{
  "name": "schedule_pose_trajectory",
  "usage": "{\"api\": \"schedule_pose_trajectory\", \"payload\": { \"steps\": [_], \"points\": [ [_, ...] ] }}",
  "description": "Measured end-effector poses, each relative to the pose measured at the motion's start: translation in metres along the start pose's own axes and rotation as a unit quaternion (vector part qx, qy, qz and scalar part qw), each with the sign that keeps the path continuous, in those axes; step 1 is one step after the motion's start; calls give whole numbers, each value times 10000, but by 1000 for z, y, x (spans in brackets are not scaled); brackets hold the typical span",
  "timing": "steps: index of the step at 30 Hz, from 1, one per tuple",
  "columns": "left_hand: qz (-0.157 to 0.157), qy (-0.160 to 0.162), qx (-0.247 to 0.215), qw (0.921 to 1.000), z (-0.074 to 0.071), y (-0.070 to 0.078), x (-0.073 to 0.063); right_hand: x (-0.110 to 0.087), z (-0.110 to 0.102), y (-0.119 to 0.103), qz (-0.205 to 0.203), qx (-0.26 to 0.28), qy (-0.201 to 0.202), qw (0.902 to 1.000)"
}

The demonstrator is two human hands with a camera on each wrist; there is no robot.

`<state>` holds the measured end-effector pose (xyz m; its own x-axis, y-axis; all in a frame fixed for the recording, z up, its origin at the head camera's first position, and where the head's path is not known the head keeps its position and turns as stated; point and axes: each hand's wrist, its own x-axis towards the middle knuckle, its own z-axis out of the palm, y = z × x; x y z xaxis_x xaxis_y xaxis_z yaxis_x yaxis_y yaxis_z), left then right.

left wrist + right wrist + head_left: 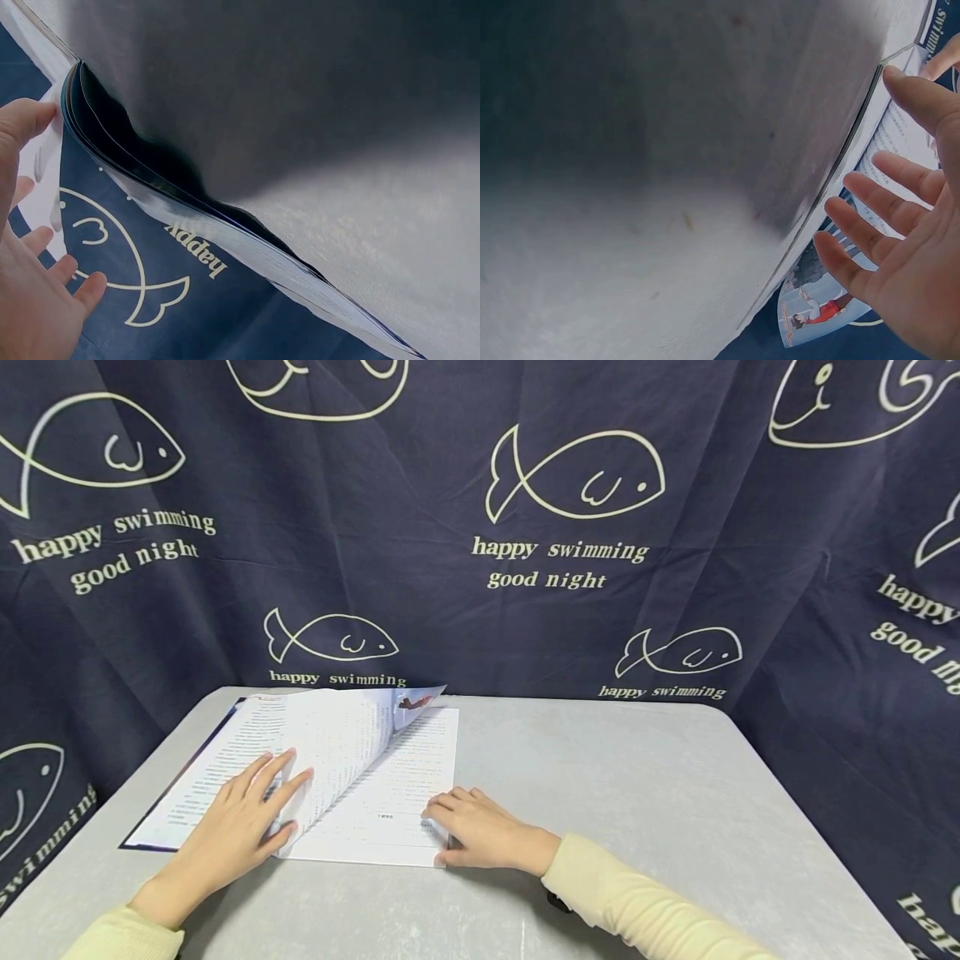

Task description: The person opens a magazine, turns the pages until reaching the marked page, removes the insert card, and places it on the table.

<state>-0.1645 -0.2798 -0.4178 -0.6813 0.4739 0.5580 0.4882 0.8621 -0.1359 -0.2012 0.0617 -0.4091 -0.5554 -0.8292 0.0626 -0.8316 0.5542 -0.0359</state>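
An open book (pixel 408 777) with printed text lies toward the left of the table. One of its pages (pixel 337 735) stands lifted in a curve across the middle, with a coloured picture at its far corner. Spread fingers of my left hand (pixel 240 818) rest on the left side near the spine; the left wrist view shows the book's lower edge bowed beside the thumb (pixel 34 116). At the right page's lower outer edge is my right hand (pixel 483 831). Its fingers (pixel 885 202) look extended in the right wrist view, with the thumb by the book's corner.
The grey table (pixel 600 785) extends to the right of the book. Behind it hangs a dark blue curtain (pixel 435 593) printed with fish outlines and words, which also closes off both sides.
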Motion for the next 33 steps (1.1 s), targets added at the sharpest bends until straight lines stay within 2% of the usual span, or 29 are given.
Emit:
{"api": "schedule_pose_trajectory", "payload": {
  "steps": [10, 21, 33],
  "points": [
    [11, -189, 14, 9998, 2, -1, -3, -1, 2, 1, -89, -41, -71, 9999],
    [3, -212, -16, 9998, 4, 0, -6, -1, 2, 0, -44, -24, -31, 10000],
    [-129, -535, 3, 9985, 3, 3, -8, 0, 3, 0, 13, -43, -20, 10000]
  ]
}}
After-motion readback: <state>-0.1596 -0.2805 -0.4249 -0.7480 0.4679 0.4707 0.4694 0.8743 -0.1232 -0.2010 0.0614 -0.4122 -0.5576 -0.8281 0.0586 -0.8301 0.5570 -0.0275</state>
